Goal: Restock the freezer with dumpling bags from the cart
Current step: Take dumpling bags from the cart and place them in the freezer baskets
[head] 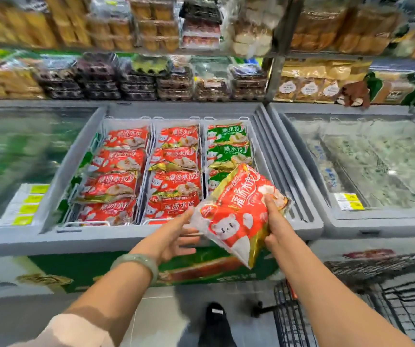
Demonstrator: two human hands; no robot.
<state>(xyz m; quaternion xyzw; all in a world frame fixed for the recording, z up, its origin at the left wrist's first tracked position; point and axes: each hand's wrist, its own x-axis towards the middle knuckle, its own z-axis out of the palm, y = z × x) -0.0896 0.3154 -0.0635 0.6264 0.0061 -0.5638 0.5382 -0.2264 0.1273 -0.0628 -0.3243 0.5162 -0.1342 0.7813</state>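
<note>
1. Looking down, I see a grey open-topped chest freezer (126,236) across the middle of the view, its front rim nearest me.
2. A black wire shopping cart (401,309) stands at the lower right, beside my right arm. I cannot make out what it holds.
3. Inside the freezer are three white wire baskets side by side. The left basket holds a column of red plastic dumpling bags (116,161), the middle basket holds more red bags (176,156), and the right basket holds green plastic dumpling bags (229,146). All lie flat and overlap like shingles.
4. One red-and-gold dumpling bag printed with a white cartoon bear (236,214) is in the air above the front rim, in front of the green column. It is tilted, with one corner pointing down at the floor. Its long axis runs roughly away from me, slanted right.
5. My right hand (276,221) grips this bag on its right side, thumb across the printed front and fingers curled behind.
6. My left hand (174,236) is open, fingers straight, palm turned toward the bag. Its thumb tip is at the bag's left edge; I cannot tell whether it touches.
7. A pale green bangle (139,262) circles my left wrist.
8. The matching red columns lie left of the held bag and further in, so I judge that it must travel left and forward. The left hand is the nearer one to them.
</note>
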